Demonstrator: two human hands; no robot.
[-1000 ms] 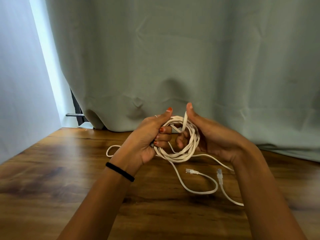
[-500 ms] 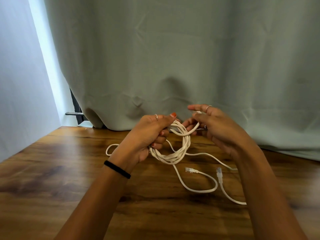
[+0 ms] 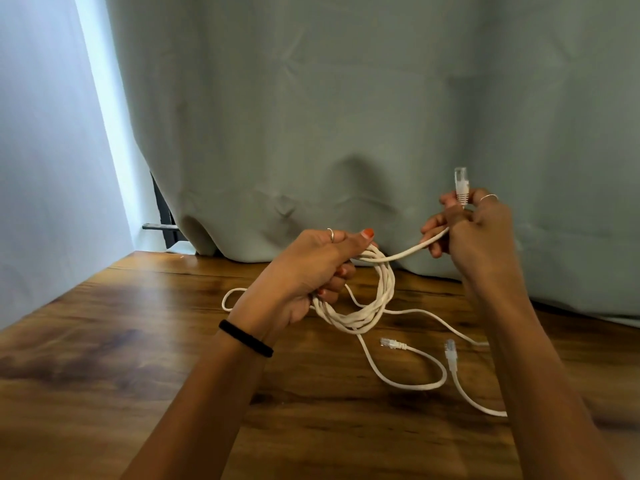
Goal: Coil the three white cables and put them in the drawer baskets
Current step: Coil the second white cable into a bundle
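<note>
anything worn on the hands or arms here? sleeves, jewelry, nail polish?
No sleeves: both forearms are bare. The left hand has a thin silver ring, orange-red nail polish, and a black band at the wrist. The right hand wears a thin silver ring too.

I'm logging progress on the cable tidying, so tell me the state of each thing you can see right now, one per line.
Coiled cable: bundled in loops, held above the table, its end pulled out to the side.
Cable end plug: sticking up from the right hand.
Left hand: grips the coil.
Right hand: pinches the cable just below the plug.
Loose cables: uncoiled, lying on the wooden table, two plugs free.
Curtain: drawn, hanging down to the table.
</note>
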